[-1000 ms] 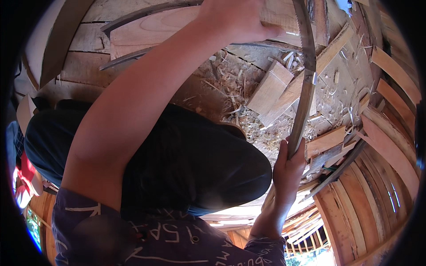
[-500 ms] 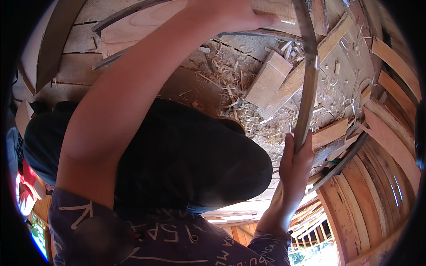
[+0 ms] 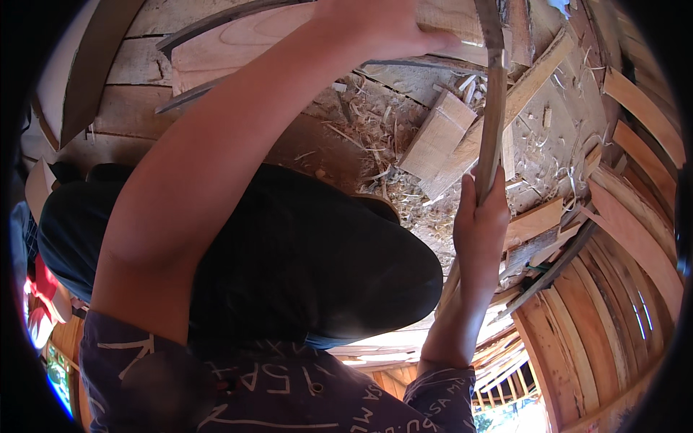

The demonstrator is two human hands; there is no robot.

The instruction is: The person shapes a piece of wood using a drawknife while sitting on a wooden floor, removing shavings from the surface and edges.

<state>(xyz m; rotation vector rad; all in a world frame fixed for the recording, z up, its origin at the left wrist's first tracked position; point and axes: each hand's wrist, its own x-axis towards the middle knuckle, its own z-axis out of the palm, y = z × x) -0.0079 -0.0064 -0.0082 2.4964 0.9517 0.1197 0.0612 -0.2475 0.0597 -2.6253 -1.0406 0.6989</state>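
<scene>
Two hands hold one long curved wooden strip (image 3: 492,123) upright over the shavings-covered floor (image 3: 563,144), the right hand (image 3: 480,231) with fingers closed low on it, the left hand (image 3: 382,29) gripping near its top, seemingly to steady it.

Head cam only: fisheye, looks steeply down, close over forearms, lap, wood-littered floor (image 3: 548,137).

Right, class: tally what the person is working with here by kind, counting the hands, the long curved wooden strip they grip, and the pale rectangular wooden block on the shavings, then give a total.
Hands: 2, left and right
Long curved wooden strip: 1
Pale rectangular wooden block: 1
Total: 4
</scene>
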